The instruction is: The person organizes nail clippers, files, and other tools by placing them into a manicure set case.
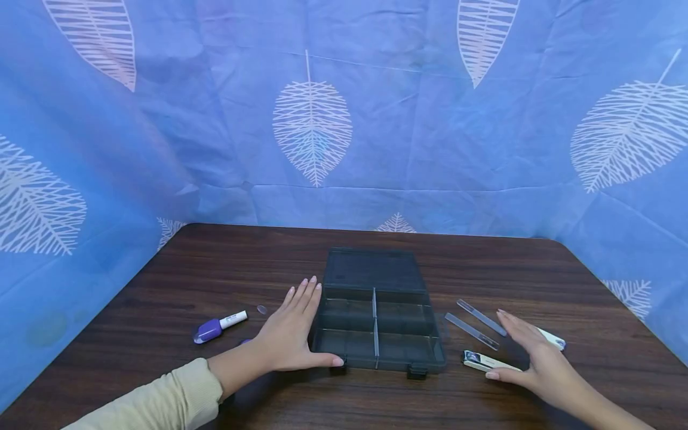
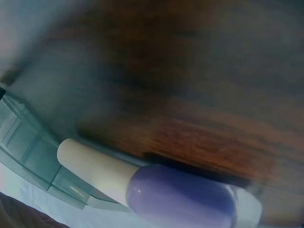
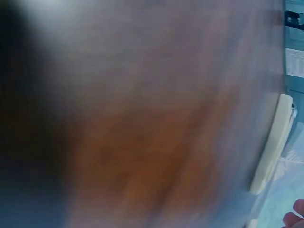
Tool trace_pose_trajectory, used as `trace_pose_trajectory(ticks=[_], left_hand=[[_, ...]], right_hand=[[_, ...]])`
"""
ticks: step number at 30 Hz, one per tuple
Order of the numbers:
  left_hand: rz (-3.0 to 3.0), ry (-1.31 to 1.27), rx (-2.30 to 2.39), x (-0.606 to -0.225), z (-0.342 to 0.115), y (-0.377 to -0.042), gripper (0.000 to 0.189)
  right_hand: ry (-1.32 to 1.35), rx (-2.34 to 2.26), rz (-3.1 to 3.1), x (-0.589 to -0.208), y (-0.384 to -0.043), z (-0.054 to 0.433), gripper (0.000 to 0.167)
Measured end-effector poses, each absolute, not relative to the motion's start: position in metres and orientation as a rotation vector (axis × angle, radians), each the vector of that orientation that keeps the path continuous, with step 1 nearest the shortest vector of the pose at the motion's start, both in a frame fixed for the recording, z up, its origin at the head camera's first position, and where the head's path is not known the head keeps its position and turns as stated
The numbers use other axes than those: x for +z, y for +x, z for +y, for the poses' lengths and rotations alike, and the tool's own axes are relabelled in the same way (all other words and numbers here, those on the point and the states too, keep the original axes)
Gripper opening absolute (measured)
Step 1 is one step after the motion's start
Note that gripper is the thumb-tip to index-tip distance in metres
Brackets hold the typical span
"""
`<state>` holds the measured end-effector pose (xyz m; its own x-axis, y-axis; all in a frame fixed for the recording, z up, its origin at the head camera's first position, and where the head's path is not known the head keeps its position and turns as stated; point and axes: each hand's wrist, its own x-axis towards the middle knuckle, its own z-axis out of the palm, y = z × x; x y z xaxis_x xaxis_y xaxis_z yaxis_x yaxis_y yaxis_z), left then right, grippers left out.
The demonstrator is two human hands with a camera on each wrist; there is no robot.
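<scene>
In the head view my left hand (image 1: 287, 331) lies along the left side of a dark translucent compartment box (image 1: 352, 343), fingers straight and thumb tip at a front latch. The box's lid (image 1: 373, 269) is folded back, and dividers split the inside into several compartments. My right hand (image 1: 540, 358) spreads over the table at the right, thumb beside a white nail clipper (image 1: 486, 361). Another nail clipper (image 1: 553, 339) shows partly behind its fingers. A purple nail polish bottle with a white cap (image 2: 180, 194) is large in the left wrist view, with the box behind it.
Two clear divider strips (image 1: 472, 331) lie between the box and my right hand. Left of my left hand are one purple nail polish bottle (image 1: 209, 330) and a small clear oval piece (image 1: 261, 309). Blue leaf-print cloth (image 1: 371, 137) hangs around the dark wooden table (image 1: 258, 257).
</scene>
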<state>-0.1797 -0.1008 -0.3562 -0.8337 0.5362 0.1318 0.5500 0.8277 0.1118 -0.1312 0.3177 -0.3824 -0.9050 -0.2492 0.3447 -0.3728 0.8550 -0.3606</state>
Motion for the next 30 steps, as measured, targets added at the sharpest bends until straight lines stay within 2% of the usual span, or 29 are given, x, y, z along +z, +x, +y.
trace_pose_trajectory(ticks=[18,30], left_hand=[[-2.979,-0.921,-0.273,-0.361,-0.092,-0.186,0.118],[-2.997,-0.948,-0.285,-0.361,-0.092,-0.186,0.117]], right_hand=[[0.327,0.586,-2.778,-0.388,-0.117,0.33,0.069],[0.266,0.567,-2.797,-0.39,-0.115,0.334,0.036]])
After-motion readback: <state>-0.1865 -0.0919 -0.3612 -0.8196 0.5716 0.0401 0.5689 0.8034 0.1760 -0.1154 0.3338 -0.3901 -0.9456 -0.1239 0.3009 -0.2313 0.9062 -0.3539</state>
